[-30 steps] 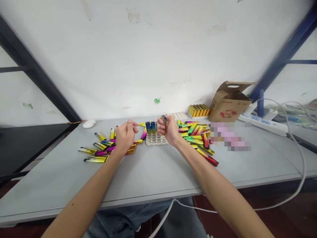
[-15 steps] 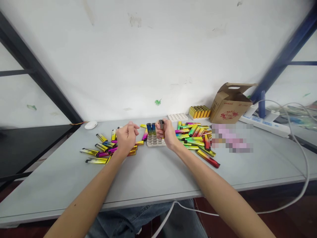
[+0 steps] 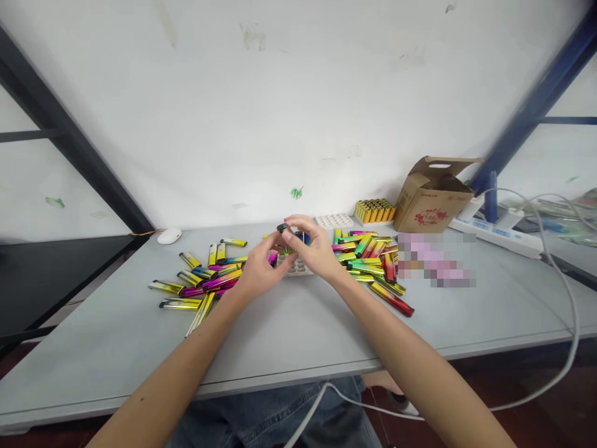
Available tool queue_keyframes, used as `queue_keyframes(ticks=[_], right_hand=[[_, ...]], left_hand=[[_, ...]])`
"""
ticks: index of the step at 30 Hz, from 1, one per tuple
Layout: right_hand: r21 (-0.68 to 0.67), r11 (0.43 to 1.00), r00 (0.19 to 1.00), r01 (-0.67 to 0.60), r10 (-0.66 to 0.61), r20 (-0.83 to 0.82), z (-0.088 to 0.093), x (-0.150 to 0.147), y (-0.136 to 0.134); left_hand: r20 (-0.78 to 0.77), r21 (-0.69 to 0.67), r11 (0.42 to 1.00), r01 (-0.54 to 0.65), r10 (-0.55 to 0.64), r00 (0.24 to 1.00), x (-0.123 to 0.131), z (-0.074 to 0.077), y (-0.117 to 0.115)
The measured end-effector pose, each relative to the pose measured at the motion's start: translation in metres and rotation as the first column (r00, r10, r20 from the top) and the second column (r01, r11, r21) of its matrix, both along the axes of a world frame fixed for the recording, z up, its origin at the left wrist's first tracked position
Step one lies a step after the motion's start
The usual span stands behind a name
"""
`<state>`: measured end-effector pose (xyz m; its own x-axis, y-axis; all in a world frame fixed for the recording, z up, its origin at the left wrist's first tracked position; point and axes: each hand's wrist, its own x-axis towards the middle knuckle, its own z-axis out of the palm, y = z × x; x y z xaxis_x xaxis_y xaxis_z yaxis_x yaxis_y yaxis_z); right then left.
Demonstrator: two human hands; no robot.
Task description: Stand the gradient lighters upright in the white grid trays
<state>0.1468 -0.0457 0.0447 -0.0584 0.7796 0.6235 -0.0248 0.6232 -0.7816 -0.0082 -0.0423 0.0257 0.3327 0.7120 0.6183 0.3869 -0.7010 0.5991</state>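
While a small black-ended piece [image 3: 282,228] sits pinched between thumb and fingers of the right hand [image 3: 314,249], above the pale perforated tray [image 3: 298,270], the left hand [image 3: 260,264] curls just beside it; whether it grips, I cannot tell. Shiny multicoloured slim tubes [image 3: 222,282] lie leftward, more rightward. Smooth grey tabletop [image 3: 291,336] spreads from the tray's near side to the straight front edge.

The left hand [image 3: 262,266] and right hand [image 3: 318,247] cover most of the black-topped piece [image 3: 282,228] and much of the tray [image 3: 302,272] behind them. Coarse pixels [image 3: 431,256] (mainly pink) mask something on the tabletop [image 3: 298,330]; the small print [image 3: 430,196] on the box [image 3: 405,211] is unreadable.
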Motion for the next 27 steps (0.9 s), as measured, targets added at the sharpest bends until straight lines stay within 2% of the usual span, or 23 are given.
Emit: queue_keyframes(ticks=[4, 7, 10, 12, 15, 17, 18, 21, 27], right_hand=[[0.092, 0.995, 0.985, 0.031, -0.046, 0.167, 0.0, -0.001, -0.004], [0.077, 0.993, 0.989, 0.093, -0.102, 0.109, -0.002, 0.001, 0.001], [-0.022, 0.977, 0.978, 0.211, -0.211, 0.0, -0.005, 0.007, 0.011], [-0.097, 0.958, 0.962, 0.269, -0.273, -0.024, -0.008, 0.012, 0.016], [-0.139, 0.94, 0.948, 0.311, -0.317, -0.029, -0.011, 0.015, 0.02], [-0.127, 0.94, 0.946, 0.315, -0.322, -0.034, -0.012, 0.015, 0.02], [-0.117, 0.942, 0.946, 0.315, -0.321, -0.037, -0.012, 0.014, 0.019], [-0.081, 0.944, 0.946, 0.321, -0.324, -0.029, -0.011, 0.012, 0.016], [-0.038, 0.939, 0.94, 0.341, -0.341, 0.012, -0.011, 0.009, 0.012]], left_hand=[[0.067, -0.122, 0.992, 0.006, 0.002, 0.998, 0.002, -0.006, 0.004], [0.213, -0.219, 0.975, 0.031, 0.017, 0.977, 0.002, -0.002, 0.006], [0.463, -0.335, 0.934, 0.125, 0.048, 0.885, -0.001, 0.008, 0.007], [0.601, -0.422, 0.866, 0.269, 0.045, 0.798, -0.005, 0.015, 0.008], [0.713, -0.527, 0.686, 0.502, 0.036, 0.7, -0.011, 0.022, 0.008], [0.735, -0.567, 0.589, 0.575, 0.048, 0.676, -0.013, 0.024, 0.008], [0.736, -0.581, 0.564, 0.586, 0.058, 0.674, -0.013, 0.024, 0.008], [0.71, -0.62, 0.549, 0.561, 0.089, 0.698, -0.012, 0.022, 0.009], [0.662, -0.651, 0.6, 0.466, 0.147, 0.735, -0.009, 0.022, 0.008]])
